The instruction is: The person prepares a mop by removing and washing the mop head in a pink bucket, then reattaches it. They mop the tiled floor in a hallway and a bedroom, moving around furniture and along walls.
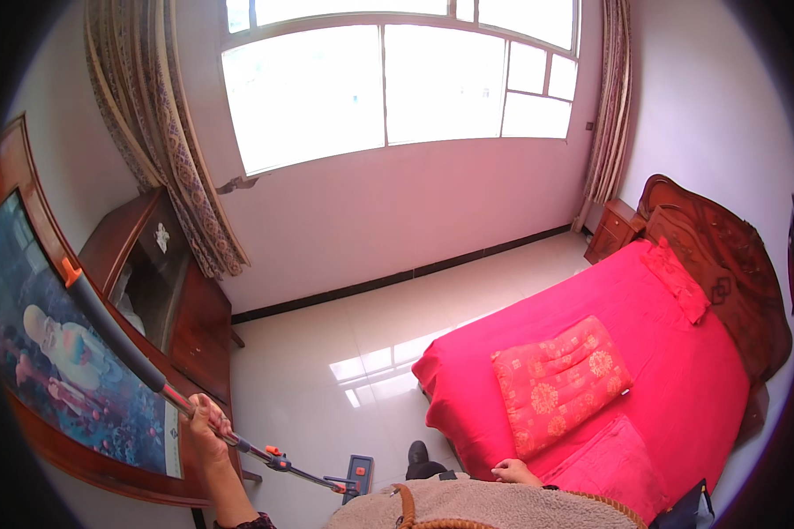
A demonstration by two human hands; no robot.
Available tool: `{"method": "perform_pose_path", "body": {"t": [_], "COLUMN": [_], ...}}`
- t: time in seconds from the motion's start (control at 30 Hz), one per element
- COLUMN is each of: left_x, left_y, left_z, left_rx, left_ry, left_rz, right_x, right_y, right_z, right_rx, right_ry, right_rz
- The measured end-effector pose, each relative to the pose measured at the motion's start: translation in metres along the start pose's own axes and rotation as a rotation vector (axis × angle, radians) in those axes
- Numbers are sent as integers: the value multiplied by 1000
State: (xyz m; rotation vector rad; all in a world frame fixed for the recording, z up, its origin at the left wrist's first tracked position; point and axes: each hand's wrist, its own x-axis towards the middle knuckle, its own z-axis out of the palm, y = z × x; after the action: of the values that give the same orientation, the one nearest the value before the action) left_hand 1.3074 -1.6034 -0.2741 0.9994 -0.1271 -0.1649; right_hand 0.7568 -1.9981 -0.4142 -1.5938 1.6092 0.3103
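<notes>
The mop [150,370] is held by its long pole in the left hand [205,425], and the grip of that hand is wrapped tight around the pole. The pole has a black upper part and an orange cap, and an orange clip sits lower down. The flat grey mop head [358,473] rests on the pale tiled floor [326,344], just beside the bed [591,379] on its left side. The right hand [513,473] is laid at the near edge of the bed. Its fingers are bent, but it cannot be told whether anything is held in it.

A few things could go wrong from here. The top of the pole reaches far to the left of the bed and is seen right in front of the big framed picture [71,370]. If the pole is swung back, the picture could be hit and scratched. The wooden cabinet [163,291] with a glass door stands near it and could be knocked too. The floor looks shiny, so a foot [418,454] could slip on it if it is wet.

On the bed, 1 red quilted cushion [560,375] with gold flowers is laid in the middle and 1 red pillow [675,278] by the carved wooden headboard [723,273]. Past the bed, a small nightstand [616,227] sits in the corner. Patterned curtains [185,150] hang on both sides of the wide window [388,79]. The floor left of the bed is tight between the bed and the cabinet.
</notes>
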Motion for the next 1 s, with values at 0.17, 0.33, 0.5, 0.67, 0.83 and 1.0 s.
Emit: {"method": "perform_pose_path", "body": {"t": [0.17, 0.33, 0.5, 0.67, 0.83, 1.0], "left_x": [74, 153, 231, 320, 415, 466], "left_y": [1, -2, -31, -81, -135, -185], "left_z": [100, 177, 239, 291, 315, 397], "left_rx": [-34, -94, -203, -308, -437, -591], "left_ry": [-147, -463, -747, -1069, -1208, -1458], "left_rz": [50, 120, 122, 115, 185, 69], "right_x": [81, 188, 196, 169, 202, 233], "right_y": [-55, -174, -420, -629, -731, -776], "right_z": [-11, 7, 25, 71, 99, 70], "right_rx": [-251, -229, -222, -136, 17, 123], "right_ry": [-4, 10, -93, -54, -374, -81], "right_rz": [-95, -322, -868, -1594, -1514, -1456]}}
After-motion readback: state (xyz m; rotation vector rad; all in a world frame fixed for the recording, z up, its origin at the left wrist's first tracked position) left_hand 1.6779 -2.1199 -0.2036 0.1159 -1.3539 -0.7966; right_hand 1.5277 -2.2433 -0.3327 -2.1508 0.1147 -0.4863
